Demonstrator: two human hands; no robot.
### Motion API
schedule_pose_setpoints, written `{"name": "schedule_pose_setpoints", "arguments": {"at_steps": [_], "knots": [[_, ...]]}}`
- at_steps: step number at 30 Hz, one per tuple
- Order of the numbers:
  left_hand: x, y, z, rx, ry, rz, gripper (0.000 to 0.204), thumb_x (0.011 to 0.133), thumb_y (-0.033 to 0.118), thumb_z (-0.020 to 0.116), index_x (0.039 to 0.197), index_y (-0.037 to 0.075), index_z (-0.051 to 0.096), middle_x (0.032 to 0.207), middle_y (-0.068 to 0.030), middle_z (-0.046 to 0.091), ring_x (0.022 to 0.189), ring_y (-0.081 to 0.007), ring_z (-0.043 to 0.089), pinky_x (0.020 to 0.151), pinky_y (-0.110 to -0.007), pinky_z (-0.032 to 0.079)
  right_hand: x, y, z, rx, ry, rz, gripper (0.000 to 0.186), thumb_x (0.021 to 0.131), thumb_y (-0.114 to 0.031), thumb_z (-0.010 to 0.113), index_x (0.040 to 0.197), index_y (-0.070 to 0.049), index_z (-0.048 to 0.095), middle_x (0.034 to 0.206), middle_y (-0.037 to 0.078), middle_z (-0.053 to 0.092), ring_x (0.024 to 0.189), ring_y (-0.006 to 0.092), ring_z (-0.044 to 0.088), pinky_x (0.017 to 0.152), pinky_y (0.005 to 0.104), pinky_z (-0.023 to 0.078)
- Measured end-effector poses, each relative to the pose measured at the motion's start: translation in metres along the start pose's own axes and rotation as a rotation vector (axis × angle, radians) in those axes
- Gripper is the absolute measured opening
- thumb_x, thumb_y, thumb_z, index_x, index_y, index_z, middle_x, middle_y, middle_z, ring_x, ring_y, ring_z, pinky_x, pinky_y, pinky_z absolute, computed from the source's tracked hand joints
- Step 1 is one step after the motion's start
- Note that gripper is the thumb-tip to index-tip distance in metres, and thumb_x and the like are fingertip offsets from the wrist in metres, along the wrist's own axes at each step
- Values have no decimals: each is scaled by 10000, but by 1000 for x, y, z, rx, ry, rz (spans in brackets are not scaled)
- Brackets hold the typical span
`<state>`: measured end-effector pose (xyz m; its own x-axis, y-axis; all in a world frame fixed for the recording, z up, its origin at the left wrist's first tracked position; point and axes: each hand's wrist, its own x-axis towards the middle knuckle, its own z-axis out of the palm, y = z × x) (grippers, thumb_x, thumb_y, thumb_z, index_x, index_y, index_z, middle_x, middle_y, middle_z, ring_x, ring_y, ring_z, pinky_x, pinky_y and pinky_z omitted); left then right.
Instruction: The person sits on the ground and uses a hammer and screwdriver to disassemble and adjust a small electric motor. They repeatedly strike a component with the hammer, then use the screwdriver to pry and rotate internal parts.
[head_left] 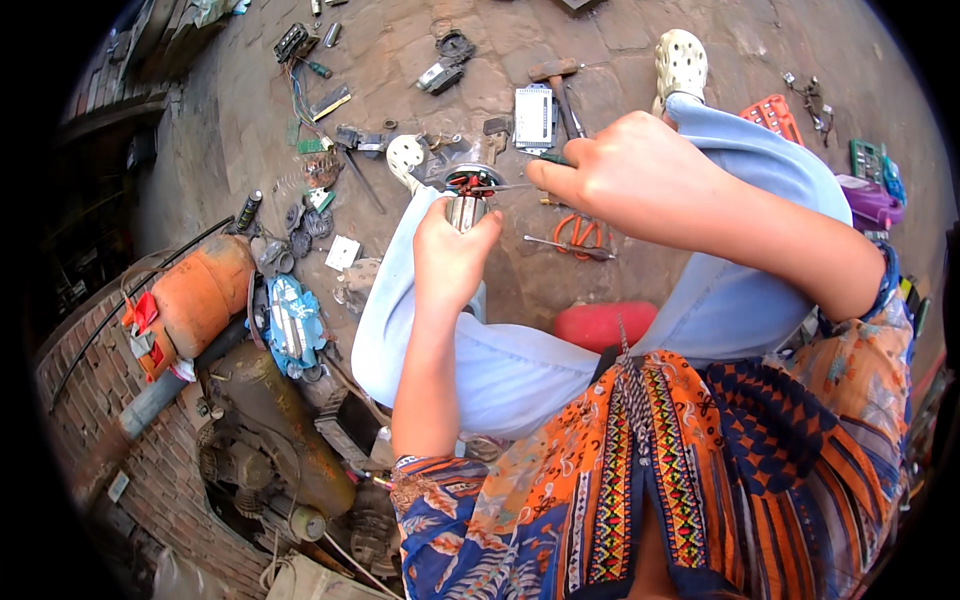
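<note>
My left hand (450,245) grips a silvery cylindrical part (468,208), with red wires and dark innards (470,180) showing at its round upper end. My right hand (620,170) is closed around a slim tool with a green handle (550,158), apparently a screwdriver; its thin metal shaft points left to the part's open end. Whether the tip touches it I cannot tell. Under my hands lie orange-handled scissors (578,232) and another screwdriver (565,247). A silver rectangular module (535,120) and a hammer (555,75) lie beyond them.
My bent legs (730,160) surround the work. A red cushion-like object (600,322) lies between them. Scattered electronic parts (440,75) cover the paving ahead. An orange cylinder (205,295), a blue patterned bundle (295,330) and rusty machinery (260,440) crowd the left; an orange tool case (770,120) lies right.
</note>
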<state>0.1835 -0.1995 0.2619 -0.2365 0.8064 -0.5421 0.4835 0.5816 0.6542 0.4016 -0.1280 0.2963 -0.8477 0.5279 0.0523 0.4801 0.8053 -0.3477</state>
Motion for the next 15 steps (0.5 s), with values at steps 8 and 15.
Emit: {"name": "schedule_pose_setpoints", "arguments": {"at_steps": [8, 15], "knots": [[6, -19, 9, 144, -44, -10, 323, 723, 215, 709, 893, -35, 596, 712, -101, 610, 647, -159, 551, 624, -333, 460, 10, 22, 17, 201, -128, 60, 164, 813, -184, 635, 801, -21, 617, 669, 169, 620, 683, 365, 626, 622, 460, 496], [-4, -14, 17, 340, -276, 108, 331, 725, 193, 697, 934, -43, 593, 716, -96, 596, 641, -162, 567, 591, -329, 471, 21, 63, 36, 587, -414, -76, 240, 856, -204, 639, 941, 20, 640, 728, 196, 617, 670, 323, 599, 633, 405, 458]]}}
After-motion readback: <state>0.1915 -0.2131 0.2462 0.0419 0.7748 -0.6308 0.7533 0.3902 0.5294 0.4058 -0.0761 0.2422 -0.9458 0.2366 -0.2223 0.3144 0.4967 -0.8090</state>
